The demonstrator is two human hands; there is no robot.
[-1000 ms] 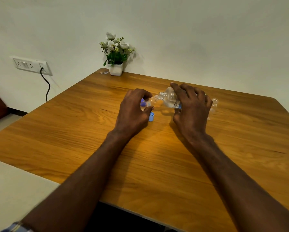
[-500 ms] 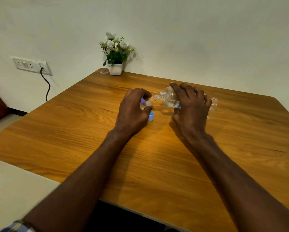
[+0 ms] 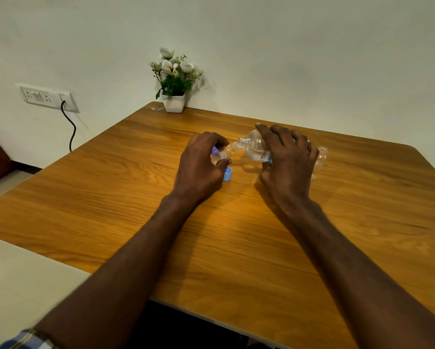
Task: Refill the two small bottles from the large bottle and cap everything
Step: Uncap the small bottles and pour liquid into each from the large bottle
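Note:
My right hand (image 3: pixel 288 162) grips the large clear bottle (image 3: pixel 254 147), tipped on its side with its open threaded neck pointing left. The neck meets the mouth of a small clear bottle (image 3: pixel 221 154) that my left hand (image 3: pixel 198 167) holds on the wooden table (image 3: pixel 110 187); most of that small bottle is hidden by my fingers. A blue cap (image 3: pixel 228 174) lies on the table just below my left thumb. A second small clear bottle (image 3: pixel 321 157) shows behind my right hand, partly hidden.
A white pot of white flowers (image 3: pixel 174 81) stands at the table's far left corner, with a small wrapper (image 3: pixel 157 108) beside it. A wall socket with a black cable (image 3: pixel 70 122) is on the left wall.
Both hands and the tipped large bottle hold almost the same position. Nothing else has moved.

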